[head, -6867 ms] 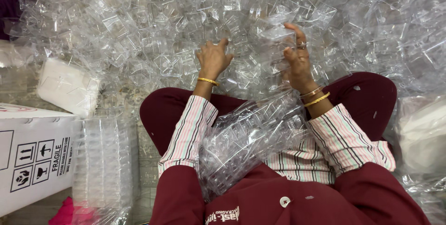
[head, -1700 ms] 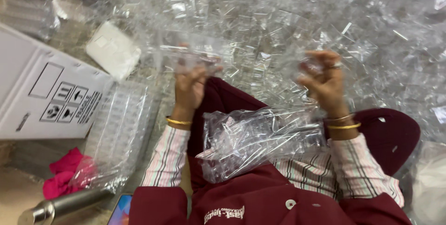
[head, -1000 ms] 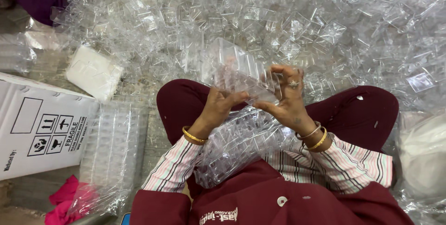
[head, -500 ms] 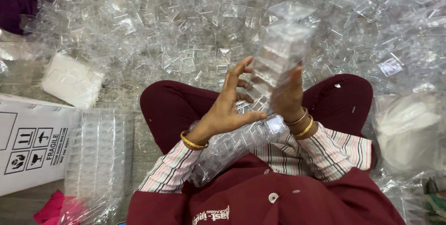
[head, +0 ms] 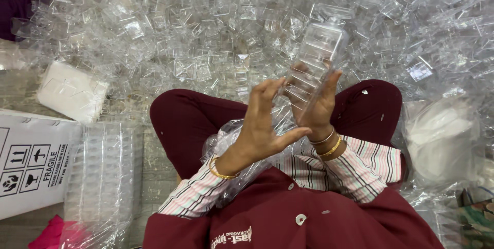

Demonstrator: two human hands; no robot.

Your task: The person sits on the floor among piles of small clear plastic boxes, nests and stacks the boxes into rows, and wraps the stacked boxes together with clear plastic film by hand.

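Tall stack of nested clear plastic trays (head: 315, 61): held upright above the lap, long axis running near to far, tilted slightly right at its far end. Right hand (head: 316, 107): clamped round the stack's near end, fingers up along its right side, two gold bangles at the wrist. Left hand (head: 262, 125): fingers spread and apart, palm turned toward the stack, fingertips just beside its left edge; contact cannot be told. Stack thus right of the left hand, and nearer the right hand, which carries it.

Crumpled clear plastic bag (head: 242, 156): across the lap, under both forearms, more clear trays inside.

Loose heap of clear plastic trays (head: 195, 38): spread over the floor, far side, left to right.

White cardboard carton (head: 31, 164): near left, closed, contents hidden. Flat bagged pile of clear trays (head: 103, 172): just right of the carton. Small white wrapped packet (head: 72, 92): beyond the carton.
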